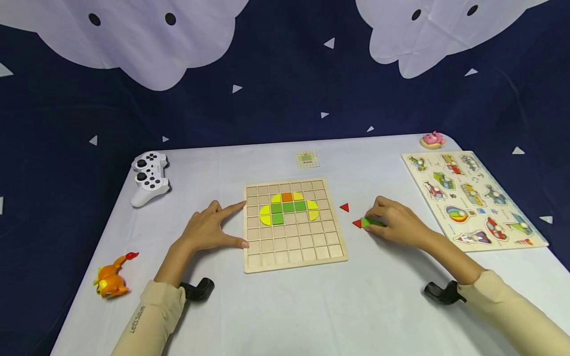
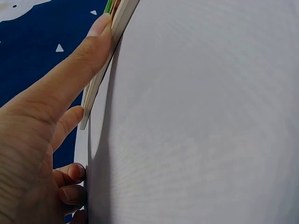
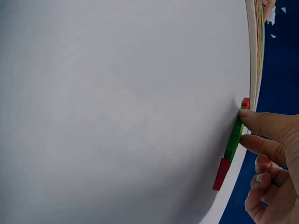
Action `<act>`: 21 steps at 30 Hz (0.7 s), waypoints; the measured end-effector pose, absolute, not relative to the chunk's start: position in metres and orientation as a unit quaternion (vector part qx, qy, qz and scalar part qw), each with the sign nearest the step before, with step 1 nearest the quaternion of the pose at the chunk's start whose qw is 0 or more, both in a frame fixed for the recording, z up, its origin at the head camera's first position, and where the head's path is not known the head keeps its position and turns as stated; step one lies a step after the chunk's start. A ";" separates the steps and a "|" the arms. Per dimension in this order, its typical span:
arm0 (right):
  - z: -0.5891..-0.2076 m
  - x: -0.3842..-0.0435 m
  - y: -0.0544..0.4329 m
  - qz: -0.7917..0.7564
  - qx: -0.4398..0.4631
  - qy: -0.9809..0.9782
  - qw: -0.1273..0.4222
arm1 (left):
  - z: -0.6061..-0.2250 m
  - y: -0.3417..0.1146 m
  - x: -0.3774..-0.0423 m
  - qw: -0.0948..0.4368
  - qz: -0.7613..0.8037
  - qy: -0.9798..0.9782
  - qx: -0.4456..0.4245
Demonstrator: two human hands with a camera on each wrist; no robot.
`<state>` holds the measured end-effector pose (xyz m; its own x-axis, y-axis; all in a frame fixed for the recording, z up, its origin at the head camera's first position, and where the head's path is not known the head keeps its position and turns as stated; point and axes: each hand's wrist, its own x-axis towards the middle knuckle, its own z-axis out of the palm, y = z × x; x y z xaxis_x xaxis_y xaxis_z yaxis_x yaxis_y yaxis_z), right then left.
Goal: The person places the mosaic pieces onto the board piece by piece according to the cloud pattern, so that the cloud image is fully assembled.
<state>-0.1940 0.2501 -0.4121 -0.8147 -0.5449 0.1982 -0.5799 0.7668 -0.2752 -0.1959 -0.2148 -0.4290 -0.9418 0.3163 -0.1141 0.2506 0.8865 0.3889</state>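
A square wooden grid board (image 1: pixel 294 242) lies mid-table, with green squares (image 1: pixel 288 207), an orange square (image 1: pixel 287 197) and yellow rounded pieces (image 1: pixel 265 215) set in its cells. Along the board's left edge, my left hand (image 1: pixel 206 228) touches it with a spread thumb and index finger. To the right of the board, my right hand (image 1: pixel 398 221) pinches a green block (image 3: pixel 234 139) between thumb and index finger, low at the tabletop. One red triangle (image 1: pixel 358 223) sits at the left end of this block, and another red piece (image 3: pixel 222 173) shows at its other end in the right wrist view.
Another red triangle (image 1: pixel 345 207) lies beside the board. Behind the board is a small pattern card (image 1: pixel 307 159). A picture puzzle board (image 1: pixel 438 207) and a pink figurine (image 1: pixel 433 139) are at right; a white game controller (image 1: pixel 151 178) and an orange toy (image 1: pixel 112 281) at left.
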 end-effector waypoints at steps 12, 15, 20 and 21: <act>-0.411 -0.199 0.252 0.169 0.305 -0.935 0.059 | -0.430 -0.214 -0.196 0.082 0.183 0.968 0.154; -0.410 -0.200 0.251 0.175 0.299 -0.937 0.052 | -0.429 -0.214 -0.196 0.082 0.182 0.968 0.154; -0.412 -0.202 0.245 0.187 0.311 -0.929 0.072 | -0.429 -0.214 -0.196 0.084 0.181 0.968 0.151; -0.412 -0.203 0.243 0.189 0.315 -0.927 0.075 | -0.429 -0.215 -0.196 0.084 0.182 0.968 0.150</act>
